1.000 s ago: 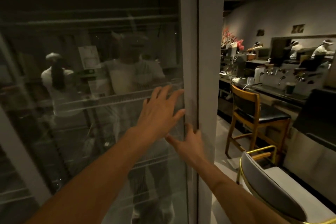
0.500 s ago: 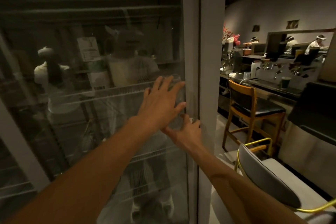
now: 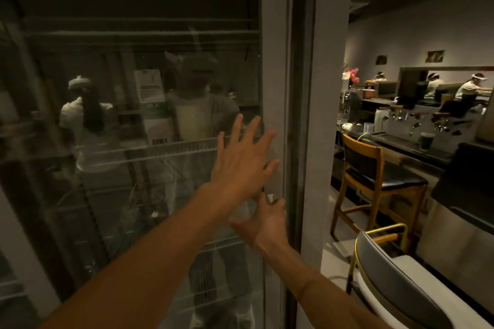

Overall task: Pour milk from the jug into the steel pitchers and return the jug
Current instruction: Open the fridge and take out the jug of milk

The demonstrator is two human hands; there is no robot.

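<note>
**Both hands at the fridge door, jug behind the glass**

Your left hand (image 3: 242, 165) lies flat against the glass door (image 3: 149, 141) of the fridge, fingers (image 3: 236, 128) straight and spread wide, palm toward the pane and close to the door's right frame. Your right hand (image 3: 267, 222) sits just below it and partly under it, at the door's right edge; its fingers are bent toward the frame, but the left hand and the dim light cover them, so you cannot tell whether they grip anything there.

Behind the glass, a pale milk jug (image 3: 191, 121) stands upright on a wire shelf (image 3: 171, 148), just above and left of your left hand. A carton (image 3: 156, 125) with a barcode stands beside it on the left. The pane carries reflections of people, which blur the shelves below.

To the right of the fridge, a wooden chair (image 3: 374, 181) with a dark seat stands near a long surface (image 3: 417, 147) carrying an espresso machine (image 3: 433, 125) and a dark cup (image 3: 426, 141). A grey chair with a gold frame (image 3: 395, 283) is nearest you, low on the right. No steel pitcher can be made out in this light.
</note>
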